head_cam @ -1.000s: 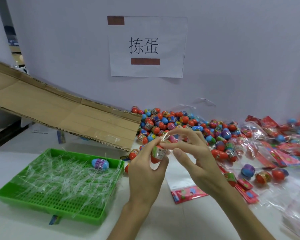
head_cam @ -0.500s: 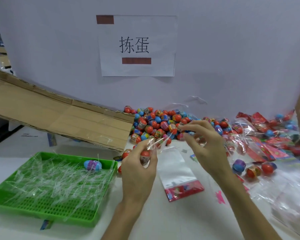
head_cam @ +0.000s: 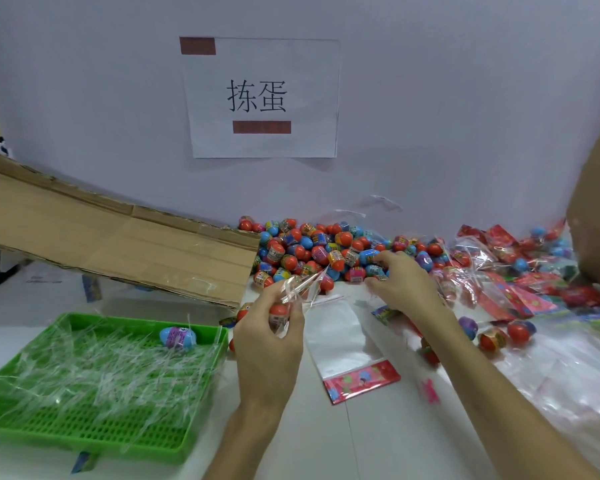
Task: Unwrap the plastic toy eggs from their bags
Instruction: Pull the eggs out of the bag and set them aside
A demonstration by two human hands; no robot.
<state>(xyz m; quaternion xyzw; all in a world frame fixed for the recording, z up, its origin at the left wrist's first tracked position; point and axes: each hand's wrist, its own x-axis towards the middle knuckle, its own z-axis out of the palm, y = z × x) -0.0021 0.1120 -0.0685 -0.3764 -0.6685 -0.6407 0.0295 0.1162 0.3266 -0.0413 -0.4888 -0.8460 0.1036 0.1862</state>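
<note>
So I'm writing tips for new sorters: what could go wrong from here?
1. The left hand alone grips the red egg, with loose film on it. The egg could slip out and roll away.
2. The right hand is at the edge of the pile. A nudge might set eggs rolling.
3. A blue egg lies among strips in the tray. It might get thrown out with them.

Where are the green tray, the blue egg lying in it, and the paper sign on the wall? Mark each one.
green tray [head_cam: 94, 436]: head view, bare mesh floor near its front.
blue egg [head_cam: 178, 337]: head view, middle of its shell.
paper sign [head_cam: 260, 98]: head view, its printed characters.
</note>
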